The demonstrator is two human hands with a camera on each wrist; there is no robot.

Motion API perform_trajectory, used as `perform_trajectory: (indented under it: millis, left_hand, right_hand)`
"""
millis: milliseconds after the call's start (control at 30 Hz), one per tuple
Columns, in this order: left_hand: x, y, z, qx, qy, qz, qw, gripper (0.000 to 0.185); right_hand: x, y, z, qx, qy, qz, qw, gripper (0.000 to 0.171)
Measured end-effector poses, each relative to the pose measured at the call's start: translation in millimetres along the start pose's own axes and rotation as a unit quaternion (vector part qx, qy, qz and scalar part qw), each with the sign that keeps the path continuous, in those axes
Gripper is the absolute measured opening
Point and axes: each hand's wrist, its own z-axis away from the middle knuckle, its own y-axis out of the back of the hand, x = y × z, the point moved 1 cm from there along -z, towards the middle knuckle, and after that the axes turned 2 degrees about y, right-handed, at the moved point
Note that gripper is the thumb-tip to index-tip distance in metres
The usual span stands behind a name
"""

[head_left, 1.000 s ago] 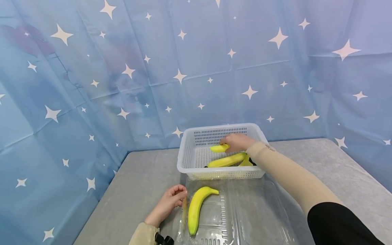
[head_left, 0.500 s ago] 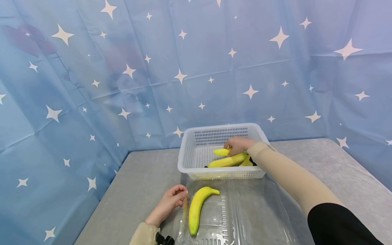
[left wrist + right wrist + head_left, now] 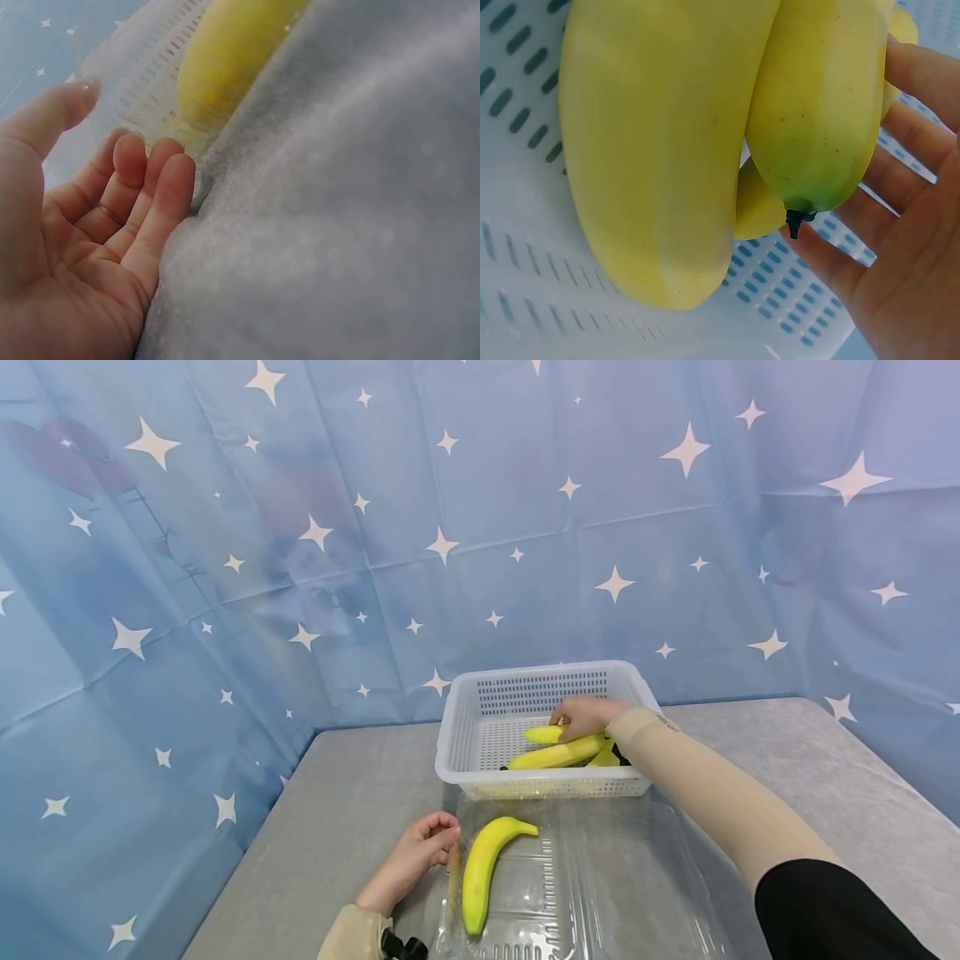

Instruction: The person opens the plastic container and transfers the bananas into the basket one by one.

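A white perforated basket (image 3: 450, 752) stands mid-table with several yellow bananas in it. My right hand (image 3: 585, 714) reaches in and grips a small banana (image 3: 542, 733) low over a longer banana (image 3: 555, 753). In the right wrist view my fingers (image 3: 911, 187) curl behind this green-tipped banana (image 3: 825, 112), which lies against a larger one (image 3: 660, 150). In front of the basket lies an open clear plastic clamshell (image 3: 600, 877) holding one banana (image 3: 483, 868). My left hand (image 3: 420, 852) rests at its left edge, fingers (image 3: 150, 195) loosely curled and touching the plastic rim (image 3: 142, 82).
The grey table (image 3: 337, 793) ends at blue star-printed curtains (image 3: 225, 568) at the back and on the left. Bare tabletop lies left of the basket and to its right (image 3: 787, 777). The basket's floor (image 3: 525, 247) shows beneath the bananas.
My right hand has lowered the small banana a little, down and to the right, until it lies by the longer banana. The left hand and clamshell have stayed put.
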Motion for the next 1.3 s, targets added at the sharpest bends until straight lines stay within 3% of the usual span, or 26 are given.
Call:
perform_trajectory:
  millis: [667, 1300]
  left_hand:
    - [-0.8, -1.0, -0.1, 0.004, -0.001, -0.005, 1.0000, 0.028]
    - [-2.6, 1.0, -1.2, 0.002, -0.002, -0.009, 1.0000, 0.029]
  right_hand:
    - [-3.7, 2.3, 7.4, -0.011, -0.032, -0.023, 0.999, 0.039]
    - [-39.1, 37.3, 28.5, 0.037, 0.044, -0.004, 0.998, 0.040]
